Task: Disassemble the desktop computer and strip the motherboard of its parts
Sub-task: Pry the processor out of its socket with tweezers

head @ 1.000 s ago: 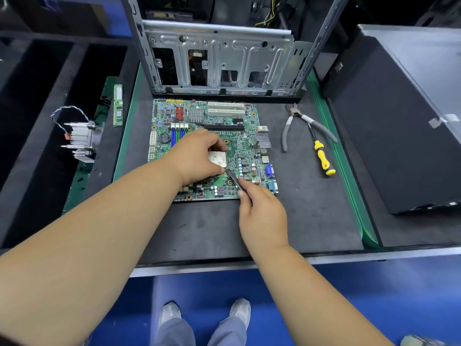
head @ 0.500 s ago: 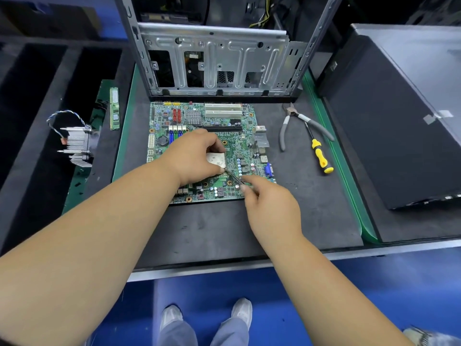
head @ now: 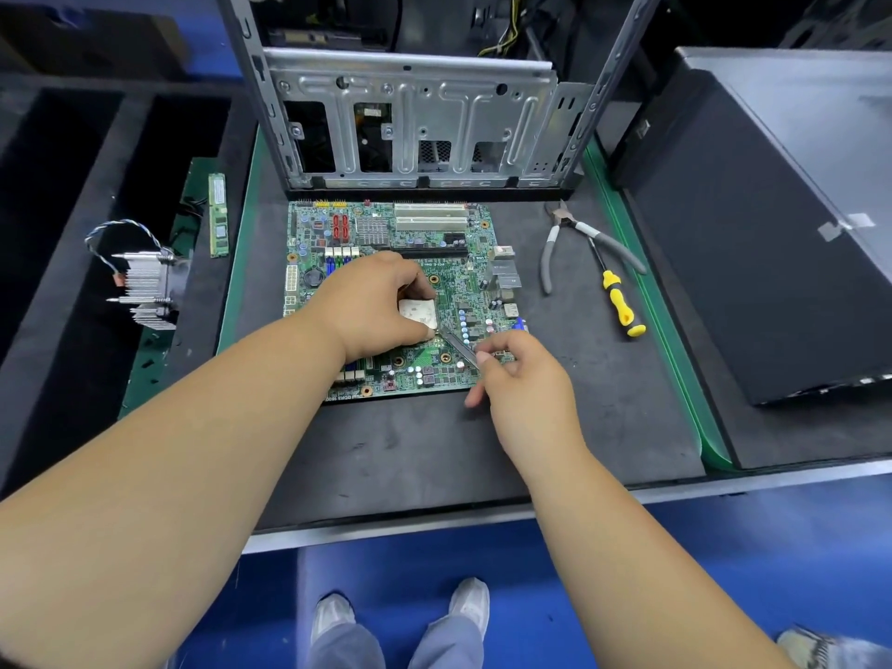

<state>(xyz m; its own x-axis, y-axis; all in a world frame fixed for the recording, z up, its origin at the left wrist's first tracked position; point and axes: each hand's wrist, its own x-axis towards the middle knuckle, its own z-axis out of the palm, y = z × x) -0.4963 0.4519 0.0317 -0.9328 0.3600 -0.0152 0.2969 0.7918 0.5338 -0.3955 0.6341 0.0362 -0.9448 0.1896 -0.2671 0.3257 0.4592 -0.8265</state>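
A green motherboard lies flat on the dark tabletop, just in front of the opened computer case. The left hand curls its fingers around the edges of the silver processor at mid-board, while the right hand pinches a thin metal lever (angled toward the chip). Pliers and a yellow-handled screwdriver rest to the right; a heatsink and memory stick sit left.

Left hand hides CPU left part, board middle. Case top cut by far edge. Board print too small to read.
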